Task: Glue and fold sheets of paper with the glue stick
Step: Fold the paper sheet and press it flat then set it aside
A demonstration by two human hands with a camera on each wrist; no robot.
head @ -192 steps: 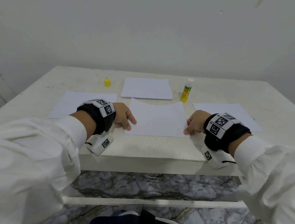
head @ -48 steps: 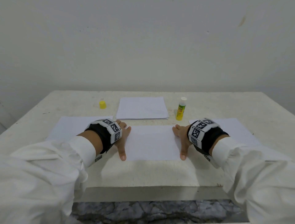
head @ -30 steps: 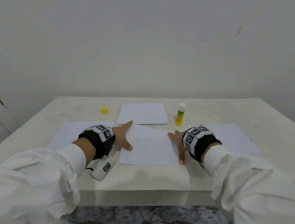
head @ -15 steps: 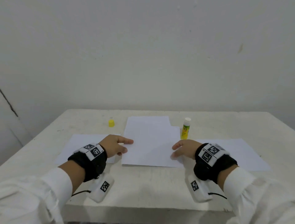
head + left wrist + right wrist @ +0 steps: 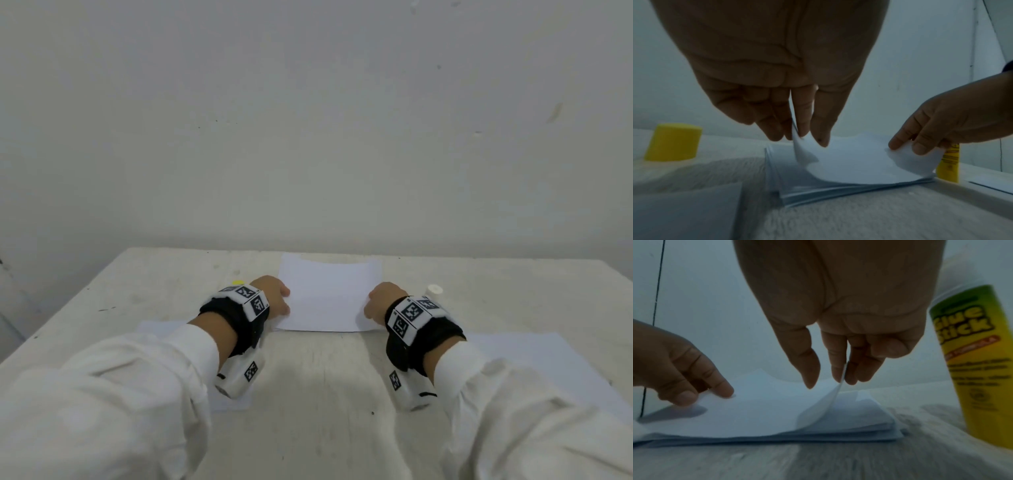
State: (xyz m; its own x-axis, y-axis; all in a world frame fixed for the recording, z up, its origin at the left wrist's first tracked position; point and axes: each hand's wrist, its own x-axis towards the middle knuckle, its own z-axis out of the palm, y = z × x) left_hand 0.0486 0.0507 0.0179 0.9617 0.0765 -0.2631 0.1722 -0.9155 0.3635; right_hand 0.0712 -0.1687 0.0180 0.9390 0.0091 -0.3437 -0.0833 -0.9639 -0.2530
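Two hands are pinching one sheet (image 5: 327,291): your left hand (image 5: 270,298) is holding its left edge, your right hand (image 5: 380,303) its right edge, over the paper pile (image 5: 869,425). Beside it, the glue stick (image 5: 972,363) is standing on the table (image 5: 325,394).

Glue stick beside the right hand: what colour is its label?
Yellow, green toward the top, on the glue stick; the right wrist view shows it best.

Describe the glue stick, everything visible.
The glue stick is a yellow tube, green near the top, printed "Glue Stick", with a white top. It stands upright on the table, uncapped or not I cannot tell, right of the paper stack, just beyond the right hand. Nothing grips it.
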